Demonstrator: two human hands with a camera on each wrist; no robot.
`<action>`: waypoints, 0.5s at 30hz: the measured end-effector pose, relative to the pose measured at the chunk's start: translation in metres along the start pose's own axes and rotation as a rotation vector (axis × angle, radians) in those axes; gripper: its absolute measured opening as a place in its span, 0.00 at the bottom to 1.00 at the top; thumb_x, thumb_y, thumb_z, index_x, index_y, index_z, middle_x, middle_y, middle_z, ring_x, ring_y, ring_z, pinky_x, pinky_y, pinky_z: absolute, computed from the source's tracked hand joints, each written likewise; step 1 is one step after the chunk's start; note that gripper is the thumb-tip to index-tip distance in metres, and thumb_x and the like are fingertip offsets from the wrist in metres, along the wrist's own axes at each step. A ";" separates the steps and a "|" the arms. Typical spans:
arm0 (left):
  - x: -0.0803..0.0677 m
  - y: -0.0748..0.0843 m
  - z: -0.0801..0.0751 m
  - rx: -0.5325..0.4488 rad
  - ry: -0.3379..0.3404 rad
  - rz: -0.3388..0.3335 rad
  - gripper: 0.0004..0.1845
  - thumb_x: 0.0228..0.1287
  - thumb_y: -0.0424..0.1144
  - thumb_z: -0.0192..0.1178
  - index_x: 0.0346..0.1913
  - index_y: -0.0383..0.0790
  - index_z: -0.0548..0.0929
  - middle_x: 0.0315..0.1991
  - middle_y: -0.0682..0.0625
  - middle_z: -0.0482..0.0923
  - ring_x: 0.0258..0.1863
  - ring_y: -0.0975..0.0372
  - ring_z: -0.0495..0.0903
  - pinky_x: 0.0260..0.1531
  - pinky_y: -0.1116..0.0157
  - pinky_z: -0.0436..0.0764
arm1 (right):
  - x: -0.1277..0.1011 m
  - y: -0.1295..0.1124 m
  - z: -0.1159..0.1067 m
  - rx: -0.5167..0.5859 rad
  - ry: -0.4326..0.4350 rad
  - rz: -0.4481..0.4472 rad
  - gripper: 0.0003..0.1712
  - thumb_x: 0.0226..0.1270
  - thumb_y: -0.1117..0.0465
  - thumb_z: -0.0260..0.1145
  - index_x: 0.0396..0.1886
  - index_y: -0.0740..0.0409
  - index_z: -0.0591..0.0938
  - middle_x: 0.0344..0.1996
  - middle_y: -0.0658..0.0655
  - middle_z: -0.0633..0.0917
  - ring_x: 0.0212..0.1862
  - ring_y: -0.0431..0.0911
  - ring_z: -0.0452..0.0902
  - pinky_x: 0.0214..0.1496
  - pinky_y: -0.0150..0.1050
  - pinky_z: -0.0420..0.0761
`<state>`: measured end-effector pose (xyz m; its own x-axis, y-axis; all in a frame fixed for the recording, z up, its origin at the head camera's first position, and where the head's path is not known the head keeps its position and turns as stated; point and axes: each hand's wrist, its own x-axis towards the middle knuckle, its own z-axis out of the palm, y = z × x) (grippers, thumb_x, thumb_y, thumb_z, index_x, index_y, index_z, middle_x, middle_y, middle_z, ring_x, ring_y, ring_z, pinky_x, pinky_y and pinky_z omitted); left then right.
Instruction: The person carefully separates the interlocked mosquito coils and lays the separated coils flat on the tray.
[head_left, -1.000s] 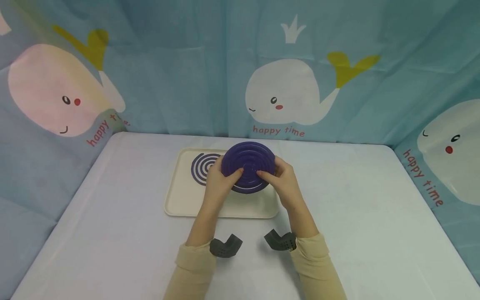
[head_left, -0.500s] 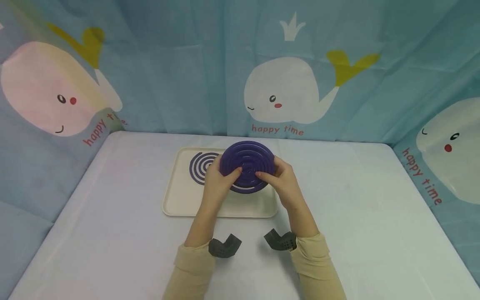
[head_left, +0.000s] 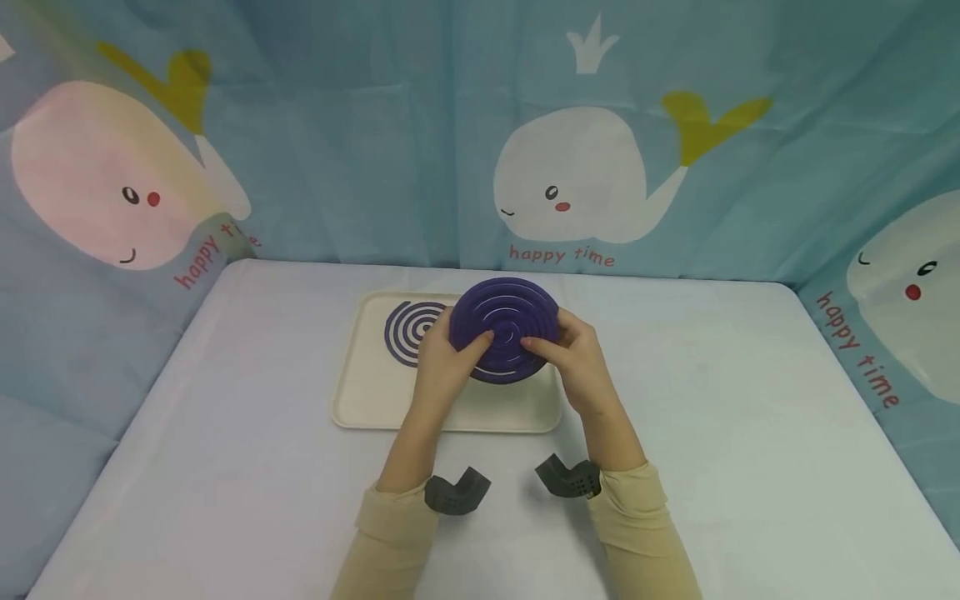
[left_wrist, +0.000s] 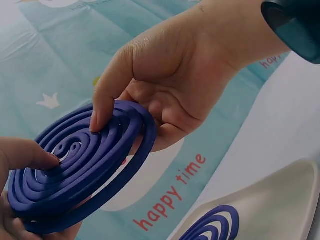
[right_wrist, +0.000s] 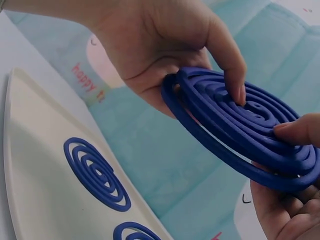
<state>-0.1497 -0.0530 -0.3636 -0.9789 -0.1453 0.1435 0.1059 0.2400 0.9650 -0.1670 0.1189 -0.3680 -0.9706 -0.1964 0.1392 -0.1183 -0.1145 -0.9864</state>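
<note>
Pretty fragile-looking thing, this purple mosquito coil pair (head_left: 505, 330), two spirals nested together and held up in the air over the cream tray (head_left: 360, 400). Biggest risk from here, judging by the grip: snapping a ring. Thumbs pressing near the centre while fingers brace underneath, so any uneven push or twist could crack the thin outer turns instead of letting the two spirals slide apart. Could also slip out sideways and land on the tray edge, since only fingertips and thumbs doing the holding.

Left hand (head_left: 438, 367) clamped on the left rim, thumb on top across the ridges, fingers curled below. Same story from the right wrist view, thumb tip (right_wrist: 235, 85) planted on the upper face. Right hand (head_left: 577, 367) pinching the right side, thumb pressing toward the middle, palm cupped under. Neither hand loose, both firmly grasping the coil, disc tilted a bit toward the head camera.

Another single coil (head_left: 408, 332) lying flat on the tray, back left, well apart from the held one. Whale-print curtain (head_left: 585, 183) behind the white table (head_left: 750, 433)
</note>
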 end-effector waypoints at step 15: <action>0.002 0.001 -0.006 0.049 -0.052 0.019 0.23 0.53 0.33 0.64 0.53 0.30 0.75 0.47 0.36 0.80 0.49 0.46 0.78 0.52 0.52 0.76 | 0.004 0.007 0.000 0.008 -0.005 0.073 0.27 0.54 0.76 0.62 0.57 0.76 0.71 0.38 0.51 0.84 0.41 0.42 0.81 0.47 0.38 0.81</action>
<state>-0.1507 -0.0586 -0.3611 -0.9848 -0.0903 0.1485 0.1168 0.2887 0.9503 -0.1718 0.1174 -0.3746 -0.9756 -0.2090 0.0669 -0.0450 -0.1077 -0.9932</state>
